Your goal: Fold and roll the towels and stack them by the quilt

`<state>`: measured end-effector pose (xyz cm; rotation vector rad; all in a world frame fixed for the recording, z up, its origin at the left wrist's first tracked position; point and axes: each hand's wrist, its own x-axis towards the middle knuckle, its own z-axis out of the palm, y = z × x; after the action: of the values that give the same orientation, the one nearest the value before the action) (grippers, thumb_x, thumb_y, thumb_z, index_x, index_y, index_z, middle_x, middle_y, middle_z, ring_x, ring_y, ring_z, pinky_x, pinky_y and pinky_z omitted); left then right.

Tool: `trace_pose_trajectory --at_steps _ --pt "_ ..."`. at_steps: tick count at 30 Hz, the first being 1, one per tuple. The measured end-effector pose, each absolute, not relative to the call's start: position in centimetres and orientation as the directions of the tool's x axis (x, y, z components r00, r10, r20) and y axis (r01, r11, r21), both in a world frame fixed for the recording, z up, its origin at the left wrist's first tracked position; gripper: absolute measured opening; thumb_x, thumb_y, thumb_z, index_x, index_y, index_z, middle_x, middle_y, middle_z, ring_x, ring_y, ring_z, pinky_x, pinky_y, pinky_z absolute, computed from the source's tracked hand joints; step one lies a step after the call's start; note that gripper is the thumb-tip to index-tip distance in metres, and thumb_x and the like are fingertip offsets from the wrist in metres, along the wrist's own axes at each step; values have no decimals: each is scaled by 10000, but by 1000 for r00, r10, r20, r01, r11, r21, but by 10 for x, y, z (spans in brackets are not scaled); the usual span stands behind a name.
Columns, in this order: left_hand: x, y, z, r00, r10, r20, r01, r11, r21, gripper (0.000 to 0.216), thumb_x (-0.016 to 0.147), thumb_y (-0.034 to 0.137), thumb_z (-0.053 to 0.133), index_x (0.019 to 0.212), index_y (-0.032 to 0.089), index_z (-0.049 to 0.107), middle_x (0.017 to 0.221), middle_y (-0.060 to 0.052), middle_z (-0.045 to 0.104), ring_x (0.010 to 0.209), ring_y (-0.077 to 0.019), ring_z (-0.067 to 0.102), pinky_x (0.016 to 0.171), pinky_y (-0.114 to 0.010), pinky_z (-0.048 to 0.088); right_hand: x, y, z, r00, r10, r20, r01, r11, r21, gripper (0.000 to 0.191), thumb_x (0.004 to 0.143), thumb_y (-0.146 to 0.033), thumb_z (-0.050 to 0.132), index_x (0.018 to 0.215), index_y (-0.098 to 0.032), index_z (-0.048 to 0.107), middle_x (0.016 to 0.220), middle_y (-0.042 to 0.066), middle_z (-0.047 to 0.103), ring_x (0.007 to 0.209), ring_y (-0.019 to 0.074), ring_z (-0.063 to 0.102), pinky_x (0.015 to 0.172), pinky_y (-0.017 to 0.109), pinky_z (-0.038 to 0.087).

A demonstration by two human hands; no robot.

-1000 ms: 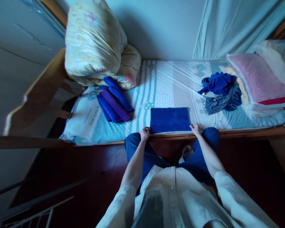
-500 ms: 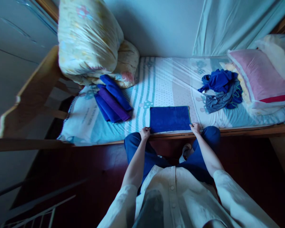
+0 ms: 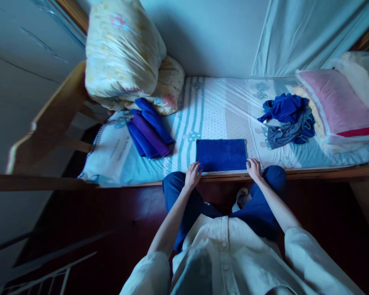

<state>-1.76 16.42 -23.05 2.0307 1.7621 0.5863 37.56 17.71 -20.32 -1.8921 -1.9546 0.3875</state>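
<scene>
A blue towel (image 3: pixel 221 155) with a thin green edge lies flat as a rectangle at the front edge of the bed, before my knees. My left hand (image 3: pixel 193 174) is at its near left corner, the fingers loosely apart and nothing gripped. At the near right corner is my right hand (image 3: pixel 254 169), fingers slightly bent and apart, beside the towel's edge. Farther left, several rolled or folded cloths, blue with a purple one (image 3: pixel 150 133) among them, lie side by side. A crumpled pile of blue cloths (image 3: pixel 285 108) and a grey cloth (image 3: pixel 279 134) rests to the right.
The bed (image 3: pixel 215 106) has a patterned sheet and a wooden front rail (image 3: pixel 322 172). A bulky floral quilt (image 3: pixel 123 53) is heaped at the left by the wooden headboard (image 3: pixel 46 110). A pink pillow (image 3: pixel 338 98) lies at the right end. A curtain (image 3: pixel 295 37) hangs behind.
Both hands have loosened from the near corners of the blue towel, and their fingers have spread. The towel keeps its flat shape and place. The view has shifted slightly.
</scene>
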Motion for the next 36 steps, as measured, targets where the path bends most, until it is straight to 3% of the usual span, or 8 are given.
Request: trace_pose_trajectory --at_steps 3,6,15,23,27,32,36 --pt "-8 163 -235 315 949 -13 826 -267 497 488 912 238 542 1395 174 580 1511 -144 557 1464 -296 442 1224 -485 351 358 173 -196 -278 960 21 873 262 -412 369 966 -213 507 1287 -177 687 1293 143 705 1246 267 600 1101 422 436" --pt "0 167 -244 367 924 -108 853 -288 435 569 864 160 521 1431 131 559 1546 -164 521 1477 -307 433 1250 -491 308 344 171 -196 -397 914 -85 871 346 -350 455 935 -189 550 1379 -148 641 1411 156 648 1343 268 558 1136 437 417" --pt "0 190 -258 374 899 -228 879 -265 396 680 805 21 468 1466 159 549 1490 -160 580 1433 -295 497 1239 -504 318 341 181 -208 -400 890 -218 909 355 -219 547 887 -5 452 1384 -137 640 1443 178 619 1358 267 572 1190 478 361" --pt "-3 200 -252 301 920 -250 878 -165 450 614 844 -1 447 1376 230 648 1414 -132 647 1353 -275 580 1170 -456 431 335 199 -201 -289 898 -331 957 256 -140 479 931 -37 411 1257 -176 734 1194 193 744 1114 298 690 1134 460 392" --pt "-6 187 -250 274 932 -236 874 -139 466 609 847 20 480 1382 257 650 1403 -117 656 1340 -279 586 1155 -449 456 337 192 -199 -268 901 -341 963 240 -121 460 945 -73 435 1268 -210 731 1094 174 762 1082 299 681 1117 439 389" --pt "-6 165 -247 217 946 -241 876 -80 475 507 888 69 497 1311 263 698 1367 -119 674 1222 -289 649 1087 -451 511 338 177 -196 -262 905 -334 965 236 -118 387 938 -62 479 1114 -240 776 1016 143 766 1041 276 684 1110 406 385" --pt "-7 158 -241 180 941 -287 875 -19 484 449 874 70 519 1232 232 738 1193 -139 731 1094 -287 696 1050 -439 531 339 169 -193 -259 908 -329 965 224 -139 367 930 -55 498 1072 -225 791 1010 153 767 1045 283 698 1062 403 431"
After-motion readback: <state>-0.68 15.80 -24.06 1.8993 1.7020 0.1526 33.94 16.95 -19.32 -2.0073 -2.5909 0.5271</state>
